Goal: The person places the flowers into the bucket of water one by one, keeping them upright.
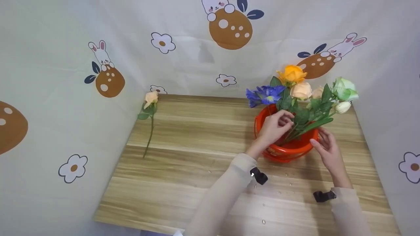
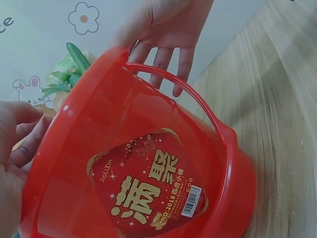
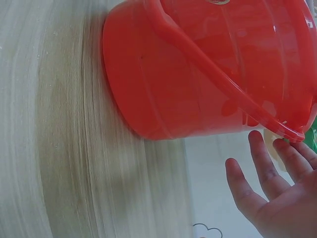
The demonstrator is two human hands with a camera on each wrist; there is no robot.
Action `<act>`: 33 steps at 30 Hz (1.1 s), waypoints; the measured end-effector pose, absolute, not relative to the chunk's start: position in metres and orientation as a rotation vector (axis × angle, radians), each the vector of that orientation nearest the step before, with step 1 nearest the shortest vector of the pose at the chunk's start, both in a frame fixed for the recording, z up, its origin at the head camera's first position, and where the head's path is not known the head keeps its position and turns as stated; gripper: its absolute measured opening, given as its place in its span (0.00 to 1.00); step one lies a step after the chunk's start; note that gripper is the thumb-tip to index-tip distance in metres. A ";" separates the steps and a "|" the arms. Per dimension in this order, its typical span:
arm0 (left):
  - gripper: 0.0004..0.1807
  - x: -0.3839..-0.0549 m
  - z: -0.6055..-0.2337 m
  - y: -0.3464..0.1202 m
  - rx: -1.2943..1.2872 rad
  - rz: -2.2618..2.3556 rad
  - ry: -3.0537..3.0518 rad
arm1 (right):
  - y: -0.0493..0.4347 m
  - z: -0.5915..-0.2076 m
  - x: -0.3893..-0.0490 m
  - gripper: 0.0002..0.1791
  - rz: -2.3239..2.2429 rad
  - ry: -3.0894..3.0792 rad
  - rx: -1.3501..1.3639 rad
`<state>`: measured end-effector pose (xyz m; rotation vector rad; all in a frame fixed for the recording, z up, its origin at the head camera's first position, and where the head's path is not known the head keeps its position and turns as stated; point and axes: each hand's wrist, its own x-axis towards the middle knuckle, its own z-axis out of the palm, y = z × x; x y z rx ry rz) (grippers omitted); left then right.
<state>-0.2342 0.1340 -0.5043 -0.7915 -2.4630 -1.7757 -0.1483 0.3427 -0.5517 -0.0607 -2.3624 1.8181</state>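
Note:
A red bucket (image 1: 285,156) stands on the right side of the table, holding several artificial flowers. Among them are an orange bloom (image 1: 293,74), a blue-purple flower (image 1: 265,95), a peach rose (image 1: 301,90), a pale green rose (image 1: 344,89) and a white bud (image 1: 343,107). My left hand (image 1: 275,126) reaches over the bucket's near-left rim, fingers bent beside the stems; I cannot tell whether it pinches one. At the right rim is my right hand (image 1: 329,149), fingers loosely extended and fingertips right at the edge (image 3: 297,161).
One peach rose (image 1: 151,98) with a long stem lies at the table's far left. Wood-grain tabletop (image 1: 183,170) stretches across the front, with small clear drops (image 1: 263,222) near the front edge. Curtains printed with rabbits and flowers (image 1: 163,42) enclose the back and sides.

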 end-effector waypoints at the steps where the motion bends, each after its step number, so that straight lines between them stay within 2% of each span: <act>1: 0.08 -0.234 -0.504 0.133 -0.795 -1.802 -2.437 | 0.342 -0.552 -0.148 0.32 1.819 -2.362 -0.061; 16: 0.12 -0.228 -0.488 0.108 -0.698 -2.398 -1.923 | 0.339 -0.553 -0.147 0.31 1.931 -2.225 0.019; 22: 0.13 -0.220 -0.473 0.079 -0.656 -2.415 -1.848 | 0.339 -0.552 -0.147 0.31 1.941 -2.217 0.022; 33: 0.15 -0.229 -0.468 0.014 -0.502 -2.331 -1.772 | 0.341 -0.554 -0.147 0.32 1.963 -2.202 0.024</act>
